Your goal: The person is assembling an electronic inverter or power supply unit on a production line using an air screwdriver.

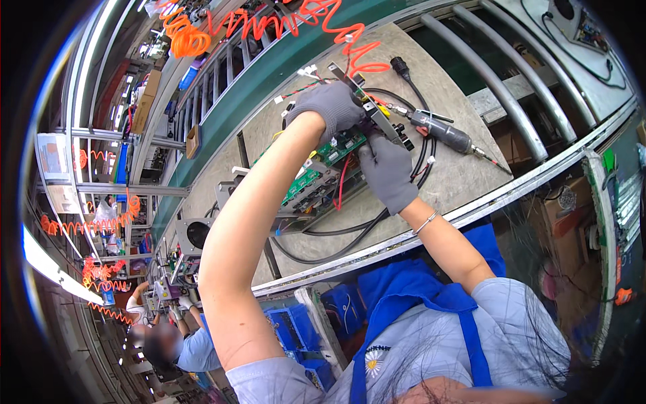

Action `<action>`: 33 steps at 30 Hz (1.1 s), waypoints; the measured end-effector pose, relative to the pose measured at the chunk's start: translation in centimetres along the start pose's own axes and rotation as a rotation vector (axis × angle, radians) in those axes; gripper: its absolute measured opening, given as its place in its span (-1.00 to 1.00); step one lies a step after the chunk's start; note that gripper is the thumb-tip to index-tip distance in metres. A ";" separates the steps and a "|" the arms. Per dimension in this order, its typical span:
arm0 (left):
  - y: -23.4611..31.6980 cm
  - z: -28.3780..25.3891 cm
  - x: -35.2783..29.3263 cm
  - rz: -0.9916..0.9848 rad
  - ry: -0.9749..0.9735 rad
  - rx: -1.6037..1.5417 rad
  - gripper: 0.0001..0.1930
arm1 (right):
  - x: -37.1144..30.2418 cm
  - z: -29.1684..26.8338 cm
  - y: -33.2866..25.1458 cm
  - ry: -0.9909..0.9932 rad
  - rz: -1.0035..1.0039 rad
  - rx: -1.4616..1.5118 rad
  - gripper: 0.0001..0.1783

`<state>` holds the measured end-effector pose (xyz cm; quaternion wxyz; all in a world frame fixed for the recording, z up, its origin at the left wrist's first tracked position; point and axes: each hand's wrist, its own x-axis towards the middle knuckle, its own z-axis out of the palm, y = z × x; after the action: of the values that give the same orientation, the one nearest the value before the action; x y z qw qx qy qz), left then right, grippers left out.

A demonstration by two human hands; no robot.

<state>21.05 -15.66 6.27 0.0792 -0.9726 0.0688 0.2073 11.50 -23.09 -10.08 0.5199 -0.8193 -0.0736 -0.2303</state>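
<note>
An electronics assembly of green circuit boards point(306, 187) and metal parts rests on the grey work board point(431, 195). My left hand point(326, 108), in a grey knit glove, curls over the assembly's far part, its fingertips mostly hidden. Beside it my right hand point(389, 172), gloved too, closes on the near side of a metal bracket point(380, 118) that rises from the boards. A red wire point(340, 188) hangs between the boards and my right hand. White connectors point(308, 71) on thin wires stick out past my left hand.
A dark pneumatic screwdriver point(444, 132) lies right of my hands, near a black plug point(399, 67). A black cable point(323, 259) loops along the near edge. Orange coiled hoses point(269, 25) hang beyond. Metal rollers point(491, 81) lie to the right. Another person point(195, 350) works at lower left.
</note>
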 end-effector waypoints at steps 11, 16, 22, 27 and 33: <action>-1.6 4.0 -2.2 0.112 0.441 -0.834 -0.68 | -5.4 -6.8 0.0 -0.197 0.033 0.200 -0.68; -2.7 4.7 -3.7 0.314 0.750 -0.844 -0.81 | -6.5 -10.0 1.5 -0.206 0.052 0.227 -0.65; -2.5 5.3 -3.5 0.397 0.791 -0.920 -0.83 | -6.2 -14.9 2.1 -0.211 0.086 0.172 -0.65; -2.0 5.5 -3.1 0.469 0.671 -0.873 -0.82 | -7.2 -17.4 2.7 -0.134 0.133 0.110 -0.64; -2.1 5.3 -3.5 0.401 0.689 -0.897 -0.84 | -8.8 -17.5 2.7 -0.113 0.114 0.121 -0.64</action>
<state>16.19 -12.34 3.22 -0.4066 -0.8903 0.1785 -0.1002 -0.57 -38.72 -10.07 0.5759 -0.8008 -0.0699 -0.1491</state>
